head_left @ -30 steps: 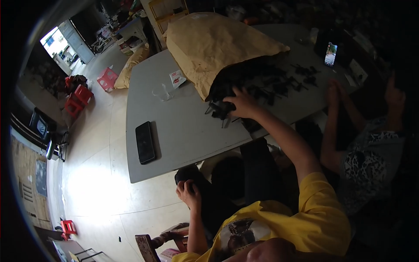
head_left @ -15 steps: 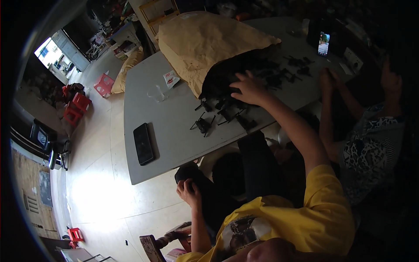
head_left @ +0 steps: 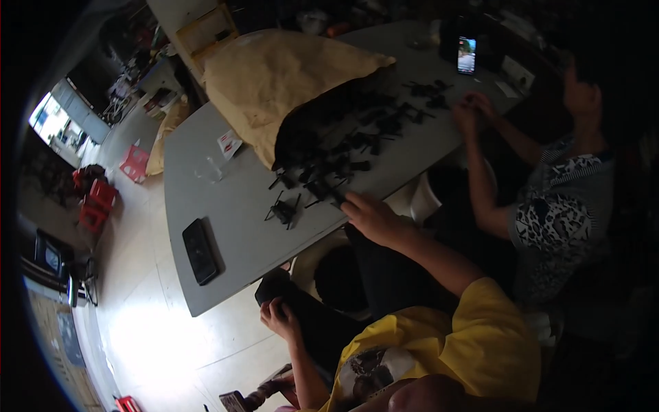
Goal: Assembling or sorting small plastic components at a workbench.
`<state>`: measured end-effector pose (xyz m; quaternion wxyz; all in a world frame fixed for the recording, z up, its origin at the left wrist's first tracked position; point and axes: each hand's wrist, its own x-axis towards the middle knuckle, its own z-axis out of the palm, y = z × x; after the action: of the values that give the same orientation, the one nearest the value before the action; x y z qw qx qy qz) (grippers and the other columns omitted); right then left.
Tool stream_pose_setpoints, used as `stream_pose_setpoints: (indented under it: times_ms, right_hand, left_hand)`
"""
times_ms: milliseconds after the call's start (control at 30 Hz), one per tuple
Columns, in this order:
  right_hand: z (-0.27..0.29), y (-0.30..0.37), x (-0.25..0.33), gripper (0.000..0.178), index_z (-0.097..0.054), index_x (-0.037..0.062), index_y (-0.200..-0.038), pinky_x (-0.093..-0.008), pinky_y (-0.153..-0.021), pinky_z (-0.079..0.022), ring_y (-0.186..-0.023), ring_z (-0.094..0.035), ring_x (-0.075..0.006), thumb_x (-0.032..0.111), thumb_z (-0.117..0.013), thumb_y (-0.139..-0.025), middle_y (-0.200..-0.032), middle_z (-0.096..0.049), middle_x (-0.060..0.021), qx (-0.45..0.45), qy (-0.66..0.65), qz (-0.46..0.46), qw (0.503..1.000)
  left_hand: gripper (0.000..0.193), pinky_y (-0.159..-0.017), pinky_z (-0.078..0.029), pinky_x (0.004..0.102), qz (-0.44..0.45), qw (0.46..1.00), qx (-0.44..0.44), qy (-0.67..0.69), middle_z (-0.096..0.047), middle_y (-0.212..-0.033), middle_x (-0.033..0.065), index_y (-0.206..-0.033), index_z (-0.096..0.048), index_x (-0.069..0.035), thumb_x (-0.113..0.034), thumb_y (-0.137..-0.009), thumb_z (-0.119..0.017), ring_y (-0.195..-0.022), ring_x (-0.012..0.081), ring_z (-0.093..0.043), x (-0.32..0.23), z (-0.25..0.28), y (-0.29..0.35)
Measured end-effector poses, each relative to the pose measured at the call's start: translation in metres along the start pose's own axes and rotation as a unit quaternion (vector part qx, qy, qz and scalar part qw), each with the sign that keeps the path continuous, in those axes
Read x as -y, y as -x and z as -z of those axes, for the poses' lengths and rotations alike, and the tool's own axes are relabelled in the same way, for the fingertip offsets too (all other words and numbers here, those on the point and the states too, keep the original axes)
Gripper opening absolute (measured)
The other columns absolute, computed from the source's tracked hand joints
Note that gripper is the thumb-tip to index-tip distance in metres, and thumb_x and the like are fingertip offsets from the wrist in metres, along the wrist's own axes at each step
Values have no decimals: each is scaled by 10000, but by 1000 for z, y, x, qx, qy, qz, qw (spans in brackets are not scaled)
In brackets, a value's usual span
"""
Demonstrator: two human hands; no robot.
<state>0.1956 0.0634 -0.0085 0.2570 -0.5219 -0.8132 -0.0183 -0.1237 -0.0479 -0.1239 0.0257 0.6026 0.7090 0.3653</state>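
My right hand (head_left: 374, 220) is at the near edge of the grey table (head_left: 240, 250), fingers drawn together on a small black part (head_left: 338, 197) at the edge of a loose pile. That pile of black parts (head_left: 371, 141), some with thin prongs, spills from the dark mouth of a large brown paper sack (head_left: 274, 79). A single pronged black part (head_left: 282, 211) lies a little apart, left of my right hand. My left hand (head_left: 280, 318) rests low by my dark-trousered knee with its fingers curled; whatever may be inside them is hidden.
A black phone (head_left: 199, 251) lies at the table's left end, with a clear plastic cup (head_left: 209, 170) and a small packet (head_left: 229, 144) beyond. A co-worker's hands (head_left: 473, 113) are together at the right. A lit phone (head_left: 467, 55) stands behind them. Red stools (head_left: 98, 204) stand left.
My right hand has come back from the sack's mouth to the table's near edge, and more black parts lie outside the sack. My left hand stays by the knee. The view has shifted.
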Motion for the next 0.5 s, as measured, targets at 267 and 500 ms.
stream_pose_setpoints:
  times_ms: [267,500]
  right_hand:
    - [4,4,1,206,-507,-6,-964,-369,-658,-484,-759,-575,-270,54,-591,-786,-1001,-459,-104,-53,-133,-5,990]
    - [-14,7,-8,146,-518,-18,-955,-265,-623,-492,-713,-574,-185,-18,-555,-814,-1010,-461,-97,-180,-305,-65,933]
  left_hand:
    - [194,-903,-345,411,6,1000,-7,0,-508,-1049,121,-920,-615,-108,-80,-732,-579,-1018,310,-461,-9,-1,0]
    - [227,-892,-363,421,15,1000,7,6,-484,-1084,142,-938,-603,-101,-34,-724,-573,-1037,336,-437,-8,1,4]
